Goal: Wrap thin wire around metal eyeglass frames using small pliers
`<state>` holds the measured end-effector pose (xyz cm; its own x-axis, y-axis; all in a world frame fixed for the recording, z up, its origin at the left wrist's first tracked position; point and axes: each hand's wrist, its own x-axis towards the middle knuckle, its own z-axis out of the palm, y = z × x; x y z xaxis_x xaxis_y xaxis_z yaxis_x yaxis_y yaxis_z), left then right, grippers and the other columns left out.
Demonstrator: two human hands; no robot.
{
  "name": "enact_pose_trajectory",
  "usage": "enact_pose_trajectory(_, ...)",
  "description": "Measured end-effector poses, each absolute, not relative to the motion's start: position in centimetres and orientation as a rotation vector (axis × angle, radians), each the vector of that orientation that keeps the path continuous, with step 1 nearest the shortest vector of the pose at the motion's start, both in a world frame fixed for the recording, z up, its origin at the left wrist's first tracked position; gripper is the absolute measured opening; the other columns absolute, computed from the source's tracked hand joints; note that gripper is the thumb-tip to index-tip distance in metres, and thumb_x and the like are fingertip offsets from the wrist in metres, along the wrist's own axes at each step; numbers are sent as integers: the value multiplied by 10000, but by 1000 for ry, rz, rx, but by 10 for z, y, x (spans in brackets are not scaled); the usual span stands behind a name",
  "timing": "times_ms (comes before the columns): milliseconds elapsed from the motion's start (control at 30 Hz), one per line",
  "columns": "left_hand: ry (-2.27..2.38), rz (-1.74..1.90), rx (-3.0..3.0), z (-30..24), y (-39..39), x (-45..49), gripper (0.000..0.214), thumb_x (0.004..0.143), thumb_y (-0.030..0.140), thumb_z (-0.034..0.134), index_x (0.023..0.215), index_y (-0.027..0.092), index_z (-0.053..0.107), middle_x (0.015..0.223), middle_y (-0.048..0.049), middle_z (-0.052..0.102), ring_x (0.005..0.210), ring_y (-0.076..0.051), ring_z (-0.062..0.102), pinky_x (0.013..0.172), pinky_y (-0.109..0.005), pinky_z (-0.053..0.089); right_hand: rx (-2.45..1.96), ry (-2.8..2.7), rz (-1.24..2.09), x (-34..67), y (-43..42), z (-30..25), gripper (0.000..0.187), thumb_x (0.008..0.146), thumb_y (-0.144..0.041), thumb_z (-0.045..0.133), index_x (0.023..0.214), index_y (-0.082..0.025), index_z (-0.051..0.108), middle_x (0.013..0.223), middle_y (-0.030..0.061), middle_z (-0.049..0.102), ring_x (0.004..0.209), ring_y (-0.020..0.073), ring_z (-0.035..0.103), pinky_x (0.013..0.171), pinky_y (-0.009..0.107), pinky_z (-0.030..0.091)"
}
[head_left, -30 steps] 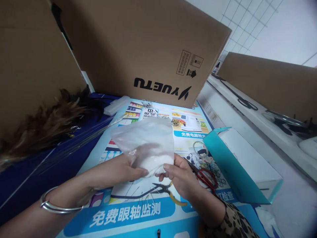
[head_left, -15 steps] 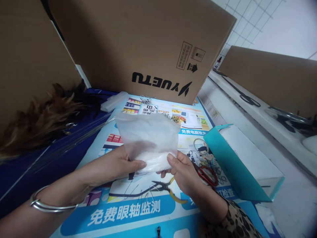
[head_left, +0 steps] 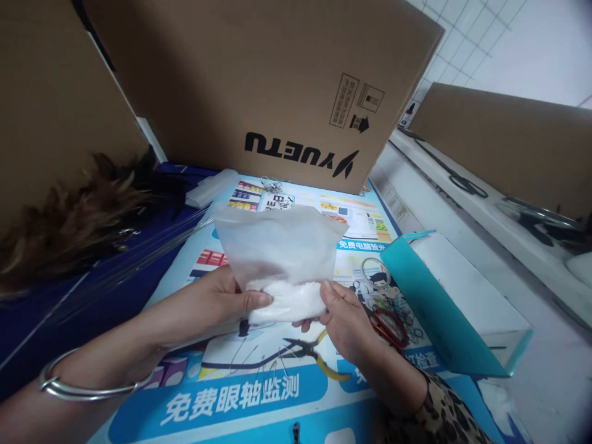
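Between my two hands a translucent plastic bag [head_left: 282, 246] is held up, with white contents gathered along its lower part; whether these are beads or powder I cannot tell. My left hand [head_left: 231, 296] grips the bag's lower left side, thumb in front and fingers behind. On the lower right corner, my right hand [head_left: 340, 308] pinches the bag with its thumb on the front. Just below the bag lie pliers [head_left: 314, 354] with yellow handles, beside several thin wire pieces [head_left: 272, 367]. Red-handled scissors [head_left: 391, 327] rest to the right of my right hand.
A large cardboard box [head_left: 259, 80] stands at the back. On the right is a teal open box [head_left: 430, 308] next to a white ledge. Brown feathers [head_left: 69, 216] and clear thin strands [head_left: 148, 253] lie on the left. Small metal pieces [head_left: 272, 185] sit near the cardboard.
The bag's upper right part has spread further to the right and covers the small metal pieces behind it. The white contents look more bunched. Both hands keep their grip.
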<state>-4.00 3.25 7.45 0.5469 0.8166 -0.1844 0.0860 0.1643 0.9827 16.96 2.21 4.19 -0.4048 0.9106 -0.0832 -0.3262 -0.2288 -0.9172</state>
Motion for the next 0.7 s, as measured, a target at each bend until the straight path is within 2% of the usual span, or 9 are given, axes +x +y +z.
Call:
enact_pose_trajectory(200, 1018, 647, 1295, 68, 31, -42, 240, 754, 331, 618, 942, 183, 644, 872, -7, 670, 818, -200, 583, 717, -263, 467, -831, -1103, 1767, 170, 22, 42, 307, 865, -391, 477, 887, -124, 626, 783, 76, 639, 607, 159, 612, 513, 256, 444)
enact_pose_trajectory(333, 1068, 740, 1301, 69, 31, -40, 292, 697, 309, 664, 955, 174, 640, 895, -19, 670, 862, -227, 573, 739, -281, 466, -830, -1198, 1758, 172, 23, 42, 278, 843, -380, 512, 878, -126, 622, 752, 60, 628, 610, 138, 587, 531, 247, 439)
enact_pose_trajectory(467, 1019, 716, 1274, 67, 32, -40, 232, 706, 313, 646, 897, 183, 641, 854, -18, 661, 794, -203, 573, 691, -272, 459, -888, -1346, 1722, 175, 25, 38, 195, 765, -311, 626, 860, -141, 614, 696, 20, 613, 592, 105, 549, 562, 228, 432)
enact_pose_trajectory(533, 952, 684, 1262, 67, 32, -40, 249, 702, 298, 646, 927, 192, 637, 865, -17, 655, 802, -203, 573, 685, -267, 452, -929, -1356, 1696, 176, 26, 35, 169, 759, -296, 633, 836, -147, 614, 687, 9, 605, 576, 96, 539, 558, 224, 431)
enact_pose_trajectory(700, 918, 607, 1259, 62, 33, -39, 475, 652, 241, 687, 1108, 256, 553, 872, 8, 638, 797, -197, 576, 635, -231, 437, -957, -1326, 1665, 175, 29, 32, 164, 764, -285, 623, 860, -152, 619, 730, 12, 599, 586, 96, 535, 552, 230, 447)
